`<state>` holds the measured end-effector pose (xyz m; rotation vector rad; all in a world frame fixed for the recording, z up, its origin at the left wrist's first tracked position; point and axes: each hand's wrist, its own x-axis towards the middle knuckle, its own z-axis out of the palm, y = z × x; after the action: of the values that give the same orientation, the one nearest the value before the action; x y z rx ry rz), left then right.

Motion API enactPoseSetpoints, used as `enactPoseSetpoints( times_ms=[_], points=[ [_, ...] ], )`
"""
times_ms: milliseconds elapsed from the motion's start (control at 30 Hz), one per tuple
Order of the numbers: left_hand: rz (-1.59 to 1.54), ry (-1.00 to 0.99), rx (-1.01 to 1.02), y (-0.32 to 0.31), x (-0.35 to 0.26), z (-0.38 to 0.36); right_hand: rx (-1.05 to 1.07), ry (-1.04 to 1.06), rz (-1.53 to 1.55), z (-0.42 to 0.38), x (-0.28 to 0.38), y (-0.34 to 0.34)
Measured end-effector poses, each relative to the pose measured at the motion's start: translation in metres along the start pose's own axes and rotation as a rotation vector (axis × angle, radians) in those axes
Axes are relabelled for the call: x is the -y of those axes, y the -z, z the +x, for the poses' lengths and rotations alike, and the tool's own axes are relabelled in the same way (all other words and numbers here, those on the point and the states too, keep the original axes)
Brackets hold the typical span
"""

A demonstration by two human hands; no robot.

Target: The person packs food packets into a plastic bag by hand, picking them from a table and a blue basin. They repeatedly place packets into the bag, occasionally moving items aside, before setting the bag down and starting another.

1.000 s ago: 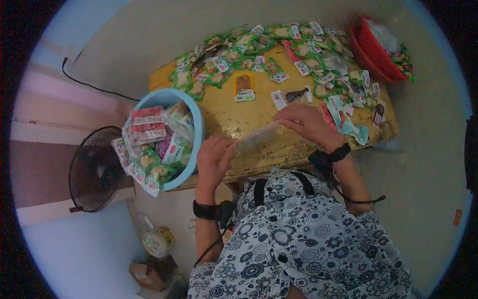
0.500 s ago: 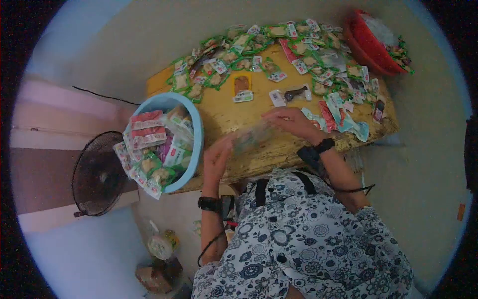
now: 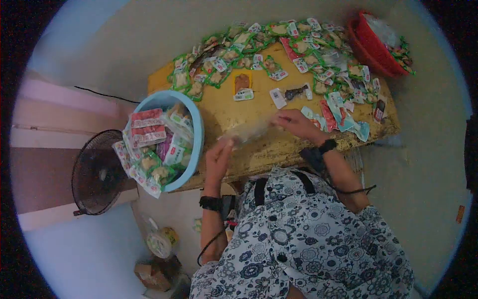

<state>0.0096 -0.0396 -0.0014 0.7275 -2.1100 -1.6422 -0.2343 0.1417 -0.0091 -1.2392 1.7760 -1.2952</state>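
A clear plastic bag (image 3: 253,130), blurred by motion, stretches between my two hands above the wooden table. My left hand (image 3: 218,155) pinches its left end, close to the blue basin's rim. At the other end, my right hand (image 3: 294,122) grips the bag with closed fingers. Whether anything is inside the bag cannot be made out. Beyond my hands lie a yellow-edged food packet (image 3: 243,85) and a clear packet with a dark piece of food (image 3: 296,93). Light blue and red packets (image 3: 328,114) lie just past my right hand.
The yellow wooden table (image 3: 219,110) carries several green-edged food packets (image 3: 245,47) along its far side. A blue basin (image 3: 198,134) full of packets stands at left, beside a black fan (image 3: 102,172). Red baskets (image 3: 371,50) sit at the far right corner.
The bag between my hands looks paler and flatter than before. My right hand has shifted slightly to the right and its fingers are more closed.
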Motion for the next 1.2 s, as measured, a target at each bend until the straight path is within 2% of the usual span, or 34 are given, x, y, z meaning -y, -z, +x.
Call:
enactPoseSetpoints(
  times_ms=[167, 267, 367, 433, 500, 567, 667, 767, 833, 867, 933, 1000, 1067, 1200],
  points=[
    [0.064, 0.02, -0.048, -0.007, -0.021, 0.009, -0.108, -0.034, 0.026, 0.011, -0.003, -0.011],
    [0.143, 0.031, -0.058, -0.005, 0.01, 0.021, -0.087, -0.235, -0.144, 0.02, -0.009, -0.01],
    [0.068, 0.163, -0.107, -0.013, 0.009, 0.025, -0.122, -0.341, -0.212, 0.028, -0.009, -0.012],
    [0.299, -0.124, -0.286, -0.022, 0.004, 0.027, -0.147, -0.366, -0.204, 0.032, -0.017, -0.015],
    [0.534, -0.353, -0.377, -0.027, -0.007, 0.027, -0.154, -0.346, -0.225, 0.036, -0.024, -0.016],
    [0.772, -0.521, -0.375, -0.028, -0.036, 0.026, -0.146, -0.283, -0.275, 0.039, -0.029, -0.014],
    [0.787, -0.671, -0.139, -0.035, -0.049, 0.023, -0.111, -0.335, -0.293, 0.042, -0.019, -0.012],
    [0.717, -0.631, 0.063, -0.047, -0.046, 0.024, -0.055, -0.305, -0.311, 0.047, -0.035, -0.009],
    [0.717, -0.562, 0.125, -0.052, -0.031, 0.028, -0.08, -0.3, -0.238, 0.043, -0.033, -0.007],
    [0.726, -0.521, 0.136, -0.052, -0.022, 0.031, -0.077, -0.282, -0.199, 0.044, -0.031, -0.008],
    [0.838, -0.53, 0.08, -0.054, -0.007, 0.034, -0.107, -0.234, -0.322, 0.045, -0.038, -0.014],
    [0.916, -0.406, 0.158, -0.057, -0.004, 0.034, -0.104, -0.247, -0.092, 0.036, -0.019, -0.019],
    [0.931, -0.351, 0.179, -0.064, 0.005, 0.034, -0.099, -0.318, -0.322, 0.031, -0.045, -0.021],
    [0.894, -0.298, 0.125, -0.071, 0.005, 0.028, -0.24, -0.4, -0.001, 0.011, -0.053, -0.023]
  ],
)
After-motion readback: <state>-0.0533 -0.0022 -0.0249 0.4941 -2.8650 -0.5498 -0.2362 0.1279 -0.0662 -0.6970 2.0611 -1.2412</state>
